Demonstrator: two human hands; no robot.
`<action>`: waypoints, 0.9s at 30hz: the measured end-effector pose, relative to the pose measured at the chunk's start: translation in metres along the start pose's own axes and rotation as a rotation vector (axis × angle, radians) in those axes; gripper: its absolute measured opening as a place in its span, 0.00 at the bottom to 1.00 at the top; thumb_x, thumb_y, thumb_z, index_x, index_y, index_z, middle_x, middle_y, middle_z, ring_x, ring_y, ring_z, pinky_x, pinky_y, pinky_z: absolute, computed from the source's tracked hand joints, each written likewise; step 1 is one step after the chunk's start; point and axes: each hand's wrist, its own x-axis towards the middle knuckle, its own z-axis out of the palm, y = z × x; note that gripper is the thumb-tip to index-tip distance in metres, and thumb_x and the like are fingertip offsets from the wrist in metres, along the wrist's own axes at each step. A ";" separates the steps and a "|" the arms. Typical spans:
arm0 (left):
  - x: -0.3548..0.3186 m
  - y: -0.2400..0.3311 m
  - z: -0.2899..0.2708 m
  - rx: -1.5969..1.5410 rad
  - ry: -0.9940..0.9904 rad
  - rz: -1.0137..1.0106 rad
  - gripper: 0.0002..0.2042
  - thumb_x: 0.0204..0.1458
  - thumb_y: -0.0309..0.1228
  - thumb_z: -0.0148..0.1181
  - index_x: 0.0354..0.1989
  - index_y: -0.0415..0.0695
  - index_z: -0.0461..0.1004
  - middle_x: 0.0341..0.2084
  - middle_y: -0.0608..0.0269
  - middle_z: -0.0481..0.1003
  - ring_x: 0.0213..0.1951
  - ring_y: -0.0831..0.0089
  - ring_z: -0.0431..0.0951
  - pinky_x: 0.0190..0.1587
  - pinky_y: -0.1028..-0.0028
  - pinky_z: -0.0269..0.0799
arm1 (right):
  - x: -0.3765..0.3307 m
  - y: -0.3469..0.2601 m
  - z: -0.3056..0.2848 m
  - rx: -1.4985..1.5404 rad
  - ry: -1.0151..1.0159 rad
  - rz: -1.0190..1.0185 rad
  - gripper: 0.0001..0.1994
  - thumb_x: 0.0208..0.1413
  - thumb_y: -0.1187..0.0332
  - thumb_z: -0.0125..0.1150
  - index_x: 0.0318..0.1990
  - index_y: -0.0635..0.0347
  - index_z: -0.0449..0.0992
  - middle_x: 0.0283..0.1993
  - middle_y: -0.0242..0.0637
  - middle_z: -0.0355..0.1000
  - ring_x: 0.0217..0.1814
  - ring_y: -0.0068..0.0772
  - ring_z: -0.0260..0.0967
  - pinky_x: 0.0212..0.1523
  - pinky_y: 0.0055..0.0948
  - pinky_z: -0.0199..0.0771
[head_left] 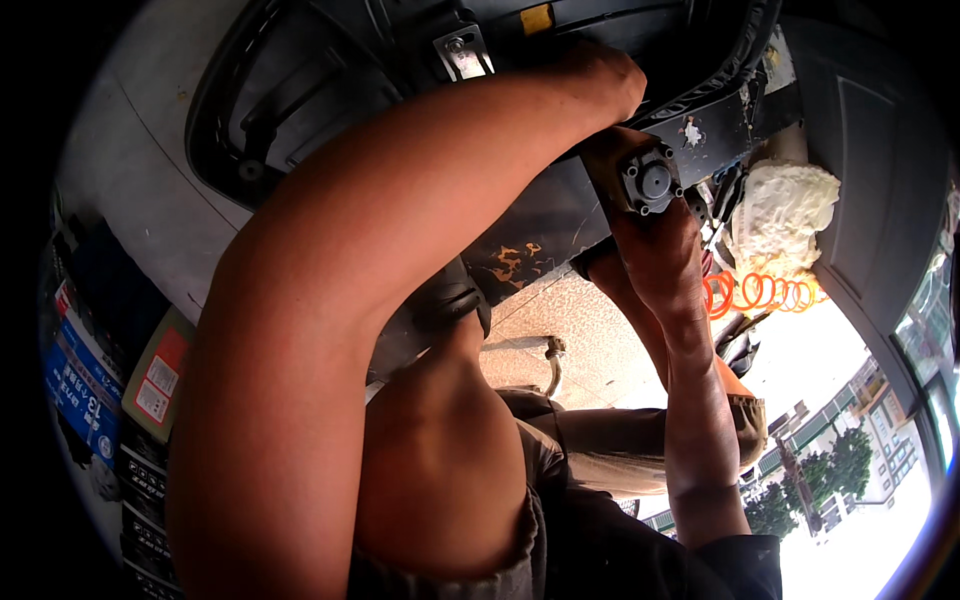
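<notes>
A black plastic shell with moulded ribs (300, 100), like the underside of a seat, fills the top of the head view. On it are a metal bracket (463, 58) with a bolt and a small yellow patch (537, 19). My left arm reaches across to the shell's near edge. There my left hand (600, 85) is closed, its fingertips turned away, and what they grip is hidden. Just below it, my right hand (655, 245) is wrapped around a power driver, whose dark rear cap (652, 180) with corner screws faces me. The driver's working end is out of sight.
An orange coiled hose (760, 293) lies at right beneath a crumpled cream-coloured bundle (785, 210). Boxes, one blue (85, 385) and one green and red (160, 375), stand at left. A grey panel (880, 150) rises at far right. My bent knees sit below the work.
</notes>
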 end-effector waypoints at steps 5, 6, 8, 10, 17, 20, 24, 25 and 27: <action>0.008 0.003 0.004 0.052 -0.057 -0.008 0.14 0.59 0.34 0.58 0.52 0.53 0.81 0.53 0.67 0.80 0.54 0.64 0.80 0.51 0.60 0.79 | 0.002 0.000 0.002 -0.007 0.025 -0.031 0.15 0.54 0.72 0.58 0.48 0.69 0.67 0.34 0.58 0.78 0.42 0.66 0.76 0.40 0.47 0.77; 0.008 0.002 0.002 0.052 -0.061 -0.013 0.14 0.59 0.34 0.58 0.52 0.53 0.81 0.53 0.68 0.79 0.54 0.64 0.80 0.51 0.60 0.79 | 0.003 -0.001 0.002 -0.020 0.029 -0.051 0.15 0.54 0.72 0.58 0.48 0.69 0.67 0.34 0.58 0.78 0.42 0.66 0.76 0.40 0.47 0.77; 0.006 0.000 0.002 0.023 -0.039 -0.009 0.14 0.57 0.33 0.58 0.50 0.52 0.82 0.51 0.64 0.80 0.53 0.62 0.80 0.51 0.60 0.79 | 0.002 -0.006 0.002 0.013 0.005 -0.009 0.15 0.54 0.72 0.58 0.48 0.69 0.68 0.34 0.58 0.78 0.42 0.65 0.77 0.41 0.47 0.77; 0.008 -0.002 0.005 -0.039 0.015 0.016 0.12 0.53 0.30 0.58 0.45 0.47 0.84 0.47 0.57 0.82 0.50 0.58 0.82 0.49 0.61 0.79 | 0.002 -0.009 0.001 0.030 0.003 0.026 0.15 0.55 0.72 0.59 0.48 0.69 0.68 0.34 0.58 0.78 0.42 0.64 0.77 0.41 0.46 0.77; 0.004 -0.002 0.003 -0.079 0.028 -0.006 0.13 0.53 0.30 0.59 0.44 0.48 0.84 0.46 0.58 0.82 0.50 0.59 0.82 0.49 0.61 0.79 | 0.002 -0.012 0.003 0.049 -0.021 0.114 0.14 0.55 0.71 0.59 0.47 0.69 0.70 0.34 0.58 0.77 0.42 0.62 0.78 0.41 0.44 0.76; 0.007 0.000 0.000 -0.076 -0.018 -0.002 0.13 0.54 0.32 0.59 0.46 0.48 0.83 0.46 0.54 0.81 0.50 0.58 0.82 0.49 0.59 0.79 | 0.005 -0.008 0.002 0.051 -0.064 0.115 0.14 0.54 0.71 0.59 0.45 0.69 0.71 0.34 0.59 0.77 0.42 0.63 0.77 0.41 0.44 0.76; 0.019 0.006 -0.012 -0.090 -0.133 -0.084 0.17 0.55 0.38 0.60 0.52 0.49 0.81 0.54 0.51 0.78 0.56 0.56 0.79 0.52 0.55 0.78 | 0.009 -0.009 0.002 0.067 -0.079 0.103 0.14 0.52 0.71 0.59 0.45 0.70 0.71 0.36 0.61 0.77 0.46 0.65 0.76 0.44 0.46 0.76; 0.022 0.006 -0.012 -0.094 -0.130 -0.089 0.17 0.55 0.38 0.61 0.52 0.49 0.81 0.54 0.51 0.78 0.56 0.56 0.79 0.52 0.55 0.78 | 0.010 -0.009 0.002 0.057 -0.077 0.099 0.15 0.52 0.71 0.59 0.45 0.70 0.71 0.37 0.62 0.76 0.47 0.65 0.75 0.45 0.46 0.75; 0.027 0.007 -0.012 -0.100 -0.132 -0.095 0.18 0.54 0.38 0.62 0.52 0.48 0.81 0.53 0.52 0.78 0.55 0.56 0.79 0.52 0.55 0.78 | 0.014 -0.006 0.003 -0.008 -0.070 0.093 0.15 0.51 0.71 0.58 0.45 0.71 0.71 0.39 0.64 0.76 0.49 0.67 0.74 0.48 0.48 0.75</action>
